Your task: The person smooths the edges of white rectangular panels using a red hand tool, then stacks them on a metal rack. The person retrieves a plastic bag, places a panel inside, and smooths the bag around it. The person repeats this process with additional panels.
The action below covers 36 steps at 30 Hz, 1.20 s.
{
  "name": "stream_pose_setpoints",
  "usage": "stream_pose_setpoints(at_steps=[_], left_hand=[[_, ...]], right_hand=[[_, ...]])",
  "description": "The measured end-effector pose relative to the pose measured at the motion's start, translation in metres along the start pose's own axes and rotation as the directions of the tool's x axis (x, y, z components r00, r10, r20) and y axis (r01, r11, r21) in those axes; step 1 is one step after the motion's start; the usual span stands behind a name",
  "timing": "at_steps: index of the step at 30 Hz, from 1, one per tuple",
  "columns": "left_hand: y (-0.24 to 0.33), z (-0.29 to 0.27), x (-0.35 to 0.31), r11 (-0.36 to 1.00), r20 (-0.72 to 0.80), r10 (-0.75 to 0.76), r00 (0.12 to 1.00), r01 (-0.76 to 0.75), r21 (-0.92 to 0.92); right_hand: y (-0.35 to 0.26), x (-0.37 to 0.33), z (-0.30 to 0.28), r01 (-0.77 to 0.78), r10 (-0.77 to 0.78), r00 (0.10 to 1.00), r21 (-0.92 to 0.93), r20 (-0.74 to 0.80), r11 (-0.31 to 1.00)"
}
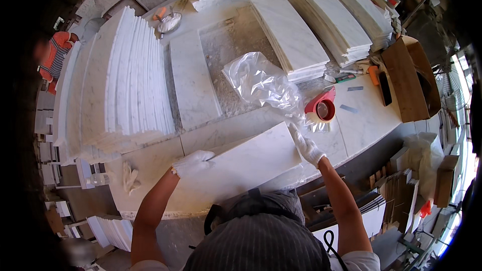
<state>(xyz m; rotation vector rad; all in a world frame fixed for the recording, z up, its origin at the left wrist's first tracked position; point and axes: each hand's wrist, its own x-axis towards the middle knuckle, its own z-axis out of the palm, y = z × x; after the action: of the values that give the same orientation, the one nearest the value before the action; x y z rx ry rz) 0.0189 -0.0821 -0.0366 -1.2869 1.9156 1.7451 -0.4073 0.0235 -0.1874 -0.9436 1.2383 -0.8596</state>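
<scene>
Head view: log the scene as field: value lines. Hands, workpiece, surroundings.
left hand: left hand in white glove, gripping the left end of a rectangular white stone slab
right hand: right hand in white glove, at the slab's right end
slab pose: tilted, broad face up
beyond slab: crumpled clear plastic sheet
beyond right hand: red tape dispenser
left side: row of white stone slabs on edge
far right: open brown cardboard box
background: person in orange top, far left

The underside of the held slab is hidden, and the person in orange has a blurred head
</scene>
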Motion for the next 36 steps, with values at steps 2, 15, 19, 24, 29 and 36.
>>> stream_pose_setpoints(at_steps=[2,15,19,24,29,36], left_hand=[[0.002,0.002,0.014,1.000,0.033,-0.011,0.999,0.012,-0.029],[-0.023,-0.013,0.071,0.991,0.116,0.042,0.992,-0.056,0.121],[-0.004,-0.003,0.069,0.919,-0.146,0.118,0.982,-0.052,0.390],[0.042,-0.002,0.020,0.840,-0.716,0.477,0.509,-0.026,0.542],[0.022,0.057,-0.018,0.670,-0.490,0.506,0.710,0.034,0.742],[-0.048,0.104,-0.041,0.591,-0.478,0.261,0.839,0.253,0.766]], right_hand=[[-0.036,-0.011,0.007,-0.003,0.001,1.000,-0.155,-0.013,0.988],[-0.067,-0.015,0.028,-0.072,0.025,0.993,-0.405,-0.119,0.912],[-0.049,-0.013,0.030,0.008,-0.112,0.980,-0.524,-0.167,0.852],[-0.047,-0.011,0.044,0.087,-0.253,0.955,-0.667,-0.157,0.740],[-0.032,-0.007,0.045,0.158,-0.309,0.944,-0.665,-0.115,0.730],[-0.023,-0.008,0.051,0.149,-0.337,0.933,-0.718,-0.126,0.680]])
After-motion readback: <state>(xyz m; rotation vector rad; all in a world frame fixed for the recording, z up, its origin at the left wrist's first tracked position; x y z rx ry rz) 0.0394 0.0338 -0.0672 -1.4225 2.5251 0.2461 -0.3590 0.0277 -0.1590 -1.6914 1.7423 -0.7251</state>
